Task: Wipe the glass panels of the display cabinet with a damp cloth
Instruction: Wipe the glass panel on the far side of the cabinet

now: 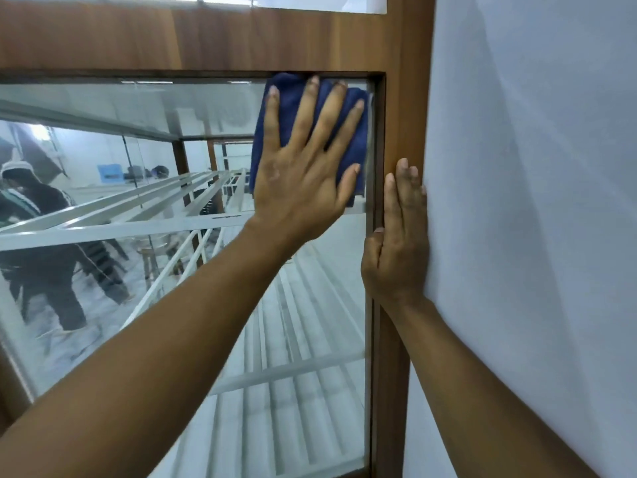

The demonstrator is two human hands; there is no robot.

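The only view came from a wide-angle camera worn on the person's head. It faced forward at the upper right corner of the glass panel [165,305] and sat close to the cabinet, so the glass filled the left and middle of the picture. The wooden frame's top rail [206,36] crossed near the upper edge, and its right post [410,98] ran down beside a white wall [534,201]. Both forearms rose from the lower edge, with the left hand [303,181] and right hand [396,257] near the centre.

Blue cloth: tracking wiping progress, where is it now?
Head view: the blue cloth lies at the glass panel's top right corner, pressed flat under the left hand.
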